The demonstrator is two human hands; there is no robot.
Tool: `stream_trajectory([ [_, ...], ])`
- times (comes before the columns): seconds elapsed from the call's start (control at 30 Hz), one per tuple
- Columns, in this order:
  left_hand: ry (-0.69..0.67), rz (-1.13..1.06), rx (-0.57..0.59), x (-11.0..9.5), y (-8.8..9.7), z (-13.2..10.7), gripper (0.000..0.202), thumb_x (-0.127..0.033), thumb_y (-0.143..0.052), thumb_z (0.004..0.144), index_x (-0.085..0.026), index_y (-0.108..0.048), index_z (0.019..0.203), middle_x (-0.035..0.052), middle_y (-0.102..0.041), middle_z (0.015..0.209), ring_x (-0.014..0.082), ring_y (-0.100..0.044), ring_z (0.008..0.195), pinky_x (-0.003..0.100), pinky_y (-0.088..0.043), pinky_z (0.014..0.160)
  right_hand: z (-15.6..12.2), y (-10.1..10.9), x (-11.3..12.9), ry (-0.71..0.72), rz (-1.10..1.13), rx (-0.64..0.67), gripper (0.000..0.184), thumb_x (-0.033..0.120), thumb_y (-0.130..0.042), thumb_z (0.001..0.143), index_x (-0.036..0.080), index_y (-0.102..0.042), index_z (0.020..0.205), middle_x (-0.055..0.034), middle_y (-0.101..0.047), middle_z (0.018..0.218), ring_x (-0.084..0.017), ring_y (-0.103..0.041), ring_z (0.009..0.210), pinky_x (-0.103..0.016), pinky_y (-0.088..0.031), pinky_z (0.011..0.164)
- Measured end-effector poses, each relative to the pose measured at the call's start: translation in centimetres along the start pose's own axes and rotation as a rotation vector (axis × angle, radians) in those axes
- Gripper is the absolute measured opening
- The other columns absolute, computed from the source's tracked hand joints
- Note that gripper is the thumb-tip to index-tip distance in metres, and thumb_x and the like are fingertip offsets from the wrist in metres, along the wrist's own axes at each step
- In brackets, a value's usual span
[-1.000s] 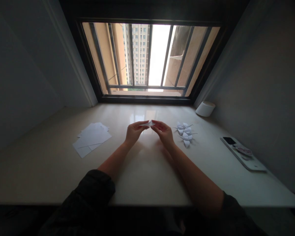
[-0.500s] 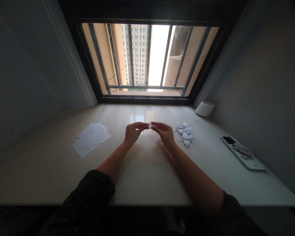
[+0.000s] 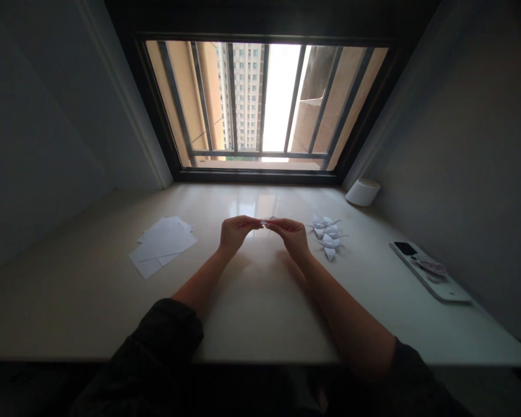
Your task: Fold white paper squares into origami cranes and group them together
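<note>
My left hand and my right hand meet above the middle of the white counter. Both are closed in a pinch on one small folded piece of paper, whose shape is mostly hidden by the fingers. Right of my right hand lie several folded white paper cranes, grouped close together. On the left, apart from my left hand, a loose pile of white paper sheets lies fanned out.
A phone lies on the right beside the wall. A white cylindrical object stands in the back right corner. Behind the counter is a dark-framed window with bars. The counter's front edge runs below my forearms.
My fingers have shifted slightly on the folded paper, and both hands now pinch it with the fingertips closer together. Everything on the counter stays where it was.
</note>
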State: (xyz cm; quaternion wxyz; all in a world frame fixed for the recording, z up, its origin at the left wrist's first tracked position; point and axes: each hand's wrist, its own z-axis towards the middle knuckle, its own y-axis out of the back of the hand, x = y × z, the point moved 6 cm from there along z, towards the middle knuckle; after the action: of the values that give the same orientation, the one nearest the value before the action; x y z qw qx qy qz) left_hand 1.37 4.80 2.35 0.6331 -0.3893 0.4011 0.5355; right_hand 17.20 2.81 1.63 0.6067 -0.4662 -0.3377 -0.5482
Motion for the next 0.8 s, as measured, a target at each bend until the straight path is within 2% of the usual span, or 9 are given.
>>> stream_trajectory([
  [0.3,-0.002,0.02,-0.009,0.5,0.23,0.01,0.024,-0.033,-0.08,0.058,-0.017,-0.072,0.072,0.0056,-0.073,0.073,0.0219,-0.069,0.071,0.037,-0.055,0.075,0.02,0.27,-0.42,-0.02,-0.018,-0.035,0.021,0.036,-0.077,0.061,0.021,-0.073,0.075,-0.0033,-0.073,0.073,-0.019,-0.066,0.067,-0.039,-0.054,0.073],
  [0.53,0.001,0.034,-0.006,0.44,0.31,-0.03,0.022,-0.031,-0.08,0.058,-0.016,-0.071,0.071,0.0052,-0.072,0.07,0.0214,-0.069,0.07,0.035,-0.054,0.073,-0.03,0.37,-0.34,-0.016,-0.044,-0.039,0.018,0.035,-0.074,0.065,0.021,-0.074,0.076,-0.0034,-0.072,0.07,-0.018,-0.066,0.064,-0.035,-0.053,0.067],
  [0.67,-0.002,0.04,-0.002,0.38,0.22,-0.09,0.022,-0.032,-0.079,0.058,-0.017,-0.07,0.072,0.0049,-0.072,0.071,0.0209,-0.068,0.071,0.035,-0.054,0.074,-0.07,0.48,-0.51,-0.064,-0.082,-0.042,0.022,0.039,-0.073,0.065,0.02,-0.074,0.076,-0.0024,-0.068,0.057,-0.017,-0.063,0.053,-0.032,-0.052,0.057],
  [0.8,0.012,0.061,-0.015,0.64,0.24,-0.08,0.024,-0.033,-0.079,0.058,-0.016,-0.071,0.072,0.0054,-0.072,0.073,0.0206,-0.068,0.071,0.035,-0.054,0.074,-0.09,0.5,-0.66,-0.059,-0.06,-0.056,0.021,0.037,-0.075,0.064,0.02,-0.074,0.076,-0.0038,-0.071,0.065,-0.017,-0.065,0.059,-0.032,-0.052,0.062],
])
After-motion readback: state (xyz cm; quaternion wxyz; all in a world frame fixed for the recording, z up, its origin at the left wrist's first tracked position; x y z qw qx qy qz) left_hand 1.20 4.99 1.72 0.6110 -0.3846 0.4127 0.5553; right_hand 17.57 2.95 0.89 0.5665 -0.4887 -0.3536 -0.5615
